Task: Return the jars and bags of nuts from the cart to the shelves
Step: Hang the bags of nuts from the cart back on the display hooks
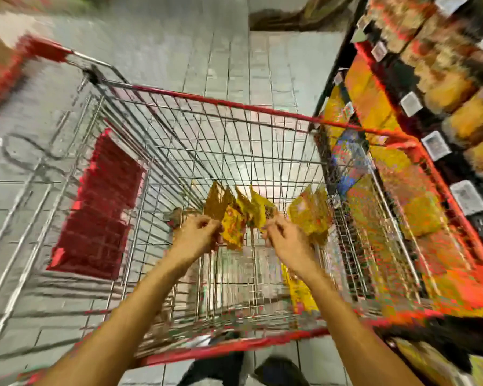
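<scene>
Both hands are reaching down inside the wire cart (pixel 262 151). The left hand (pixel 197 235) is pinching a fan of yellow bags (pixel 234 215) in its grip, while the right hand (pixel 289 240) is gripping the fan's other edge. A second bunch (pixel 311 215) is hanging just beside it, and another bag (pixel 300 292) is lying on the cart's bottom near the shelves (pixel 430 87).

Left hand (pixel 197 232), right hand (pixel 286 238) on cart (pixel 221 101) bags (pixel 258 210)

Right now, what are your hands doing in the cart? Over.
Both hands inside the cart: left hand and right hand gripping yellow bags. Another bag low by the right wall. Shelves close on the right, nothing between.
</scene>
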A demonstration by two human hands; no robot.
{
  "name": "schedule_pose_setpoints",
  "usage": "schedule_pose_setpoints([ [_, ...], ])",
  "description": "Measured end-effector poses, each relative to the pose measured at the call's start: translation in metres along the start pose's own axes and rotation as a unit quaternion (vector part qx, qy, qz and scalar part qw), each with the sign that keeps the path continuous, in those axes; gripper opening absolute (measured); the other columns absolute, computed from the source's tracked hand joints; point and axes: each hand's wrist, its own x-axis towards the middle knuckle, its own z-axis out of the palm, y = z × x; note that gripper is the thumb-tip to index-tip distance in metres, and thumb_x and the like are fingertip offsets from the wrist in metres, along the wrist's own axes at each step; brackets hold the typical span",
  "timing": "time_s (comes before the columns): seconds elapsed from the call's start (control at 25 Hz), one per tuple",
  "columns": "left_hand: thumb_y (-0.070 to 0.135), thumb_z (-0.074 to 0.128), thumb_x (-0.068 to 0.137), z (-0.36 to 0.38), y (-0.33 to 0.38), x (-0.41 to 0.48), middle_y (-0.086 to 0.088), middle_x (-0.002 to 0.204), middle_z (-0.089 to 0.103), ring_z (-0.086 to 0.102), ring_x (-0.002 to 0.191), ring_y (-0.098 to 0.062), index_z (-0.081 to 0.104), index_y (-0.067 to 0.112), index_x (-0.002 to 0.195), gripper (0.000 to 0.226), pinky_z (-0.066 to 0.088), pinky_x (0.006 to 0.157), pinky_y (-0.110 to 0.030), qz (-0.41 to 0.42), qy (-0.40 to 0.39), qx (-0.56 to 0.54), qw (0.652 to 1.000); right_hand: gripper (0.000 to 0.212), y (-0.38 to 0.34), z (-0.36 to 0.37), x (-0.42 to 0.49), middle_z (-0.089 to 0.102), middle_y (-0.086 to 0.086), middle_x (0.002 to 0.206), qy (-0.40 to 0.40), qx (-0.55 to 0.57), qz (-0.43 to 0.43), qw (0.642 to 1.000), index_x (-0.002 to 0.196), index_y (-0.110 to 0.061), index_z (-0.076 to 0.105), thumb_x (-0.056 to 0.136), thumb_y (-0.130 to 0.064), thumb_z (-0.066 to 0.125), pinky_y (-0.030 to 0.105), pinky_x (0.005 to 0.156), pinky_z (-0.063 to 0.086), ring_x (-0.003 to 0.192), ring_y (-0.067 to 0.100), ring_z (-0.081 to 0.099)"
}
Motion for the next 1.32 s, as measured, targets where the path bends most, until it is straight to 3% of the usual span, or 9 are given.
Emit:
schedule_pose_setpoints([
  [0.12, 0.008, 0.046, 0.094, -0.001, -0.026, 0.069, -0.004, 0.051, 0.056, 0.049, 0.049, -0.019, 0.052, 0.012, 0.062, 0.033, 0.035, 0.039, -0.016, -0.097, 0.01, 0.003, 0.995, 0.023, 0.039, 0.016, 0.068, 0.065, 0.022, 0.088, -0.029, -0.134, 0.07, 0.988, 0.087, -0.01, 0.06, 0.097, -0.023, 0.044, 0.035, 0.062, 0.037, 0.08, 0.035, 0.061],
  [0.24, 0.015, 0.046, 0.096, 0.006, -0.077, 0.128, -0.004, 0.056, 0.056, 0.051, 0.056, -0.02, 0.053, 0.013, 0.062, 0.035, 0.039, 0.054, -0.025, -0.164, 0.039, 0.052, 0.984, 0.015, 0.093, 0.036, 0.129, 0.06, 0.023, 0.105, -0.03, -0.182, 0.152, 0.971, 0.099, -0.007, 0.056, 0.095, -0.018, 0.046, 0.037, 0.074, 0.041, 0.098, 0.035, 0.058],
  [0.4, 0.02, 0.055, 0.093, 0.042, -0.145, 0.181, -0.003, 0.064, 0.057, 0.051, 0.058, -0.019, 0.055, 0.014, 0.075, 0.019, 0.039, 0.062, -0.031, -0.202, 0.049, 0.083, 0.975, 0.055, 0.175, 0.08, 0.18, 0.04, 0.02, 0.139, -0.087, -0.296, 0.21, 0.928, 0.139, -0.002, 0.029, 0.093, -0.024, 0.051, 0.041, 0.096, 0.039, 0.125, 0.032, 0.043],
  [0.52, 0.028, 0.065, 0.088, 0.073, -0.178, 0.214, -0.016, 0.097, 0.066, 0.062, 0.09, -0.031, 0.061, 0.006, 0.106, 0.029, 0.047, 0.081, -0.036, -0.187, 0.05, 0.072, 0.978, 0.075, 0.218, 0.114, 0.208, 0.026, 0.014, 0.151, -0.07, -0.179, 0.222, 0.956, 0.147, -0.008, 0.016, 0.088, -0.021, 0.061, 0.047, 0.107, 0.035, 0.135, 0.033, 0.034],
  [0.68, 0.017, 0.065, 0.087, 0.1, -0.196, 0.241, -0.029, 0.099, 0.068, 0.064, 0.091, -0.039, 0.067, -0.009, 0.1, 0.029, 0.048, 0.08, -0.044, -0.164, 0.127, 0.101, 0.973, 0.044, 0.248, 0.132, 0.224, 0.05, 0.015, 0.127, -0.004, -0.026, 0.274, 0.961, 0.138, -0.012, 0.038, 0.096, -0.017, 0.05, 0.052, 0.103, 0.038, 0.125, 0.037, 0.043],
  [0.84, 0.021, 0.057, 0.092, 0.102, -0.189, 0.227, -0.032, 0.093, 0.065, 0.061, 0.086, -0.041, 0.064, -0.01, 0.097, 0.032, 0.034, 0.069, -0.039, -0.148, 0.138, 0.197, 0.959, 0.035, 0.229, 0.101, 0.222, 0.064, 0.02, 0.103, 0.051, -0.009, 0.23, 0.972, 0.133, -0.011, 0.048, 0.099, -0.013, 0.043, 0.045, 0.077, 0.05, 0.091, 0.033, 0.06],
  [1.0, 0.032, 0.053, 0.094, 0.091, -0.154, 0.188, -0.026, 0.087, 0.066, 0.062, 0.083, -0.038, 0.066, 0.001, 0.095, 0.033, 0.041, 0.064, -0.036, -0.149, 0.129, 0.226, 0.954, 0.026, 0.182, 0.042, 0.199, 0.065, 0.015, 0.105, 0.052, -0.004, 0.203, 0.978, 0.12, -0.007, 0.057, 0.096, -0.009, 0.046, 0.04, 0.081, 0.049, 0.091, 0.027, 0.061],
  [1.16, 0.033, 0.058, 0.091, 0.061, -0.092, 0.158, -0.02, 0.075, 0.068, 0.064, 0.075, -0.037, 0.068, 0.006, 0.08, 0.032, 0.045, 0.062, -0.037, -0.027, 0.078, 0.195, 0.977, 0.019, 0.109, -0.008, 0.157, 0.06, 0.005, 0.076, 0.055, 0.024, 0.15, 0.987, 0.091, -0.01, 0.065, 0.097, -0.019, 0.048, 0.03, 0.062, 0.041, 0.069, 0.015, 0.051],
  [1.32, 0.033, 0.064, 0.086, 0.024, 0.008, 0.113, 0.009, 0.048, 0.055, 0.052, 0.049, 0.005, 0.071, 0.019, 0.068, 0.024, 0.032, 0.046, -0.013, 0.172, 0.012, 0.15, 0.974, 0.036, 0.021, -0.06, 0.08, 0.054, 0.003, 0.043, 0.166, 0.109, 0.082, 0.977, 0.069, -0.004, 0.064, 0.092, -0.029, 0.052, 0.018, 0.05, 0.038, 0.047, 0.001, 0.048],
])
